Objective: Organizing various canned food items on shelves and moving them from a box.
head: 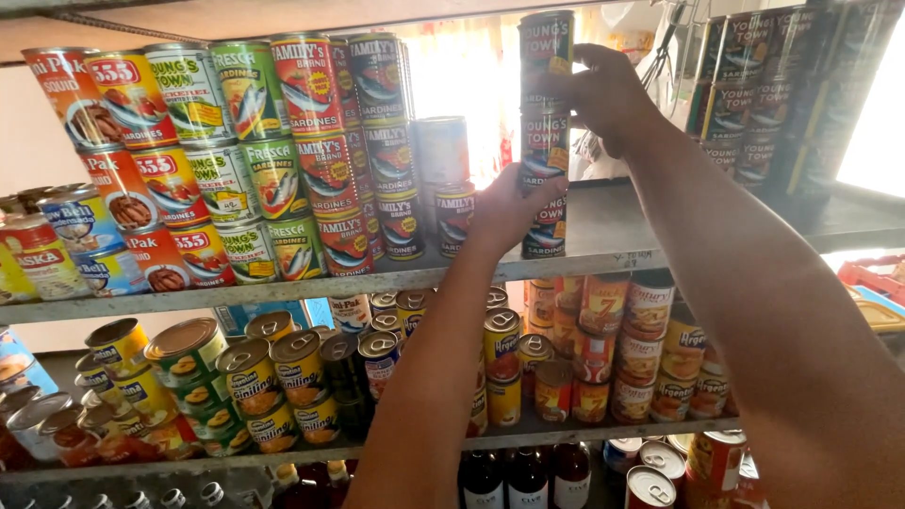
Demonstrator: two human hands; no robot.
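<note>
My right hand (603, 94) clasps the top can (546, 49) of a dark three-can stack (545, 141) on the upper shelf (622, 226); my left hand (509, 215), at seven o'clock below, grips the bottom can (547, 226).

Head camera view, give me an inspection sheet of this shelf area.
Surface: grey metal top shelf, bare patch right of the stack.
Job's things: three dark green cylindrical tins stacked in a column.
Clutter: red and green sardine tins packed left; gold-lidded tins below.
Grippers: left hand on the bottom tin, right hand on the top tin.
Cables: nothing seen.
Surroundings: dark bottles at the bottom; bright window right.
</note>
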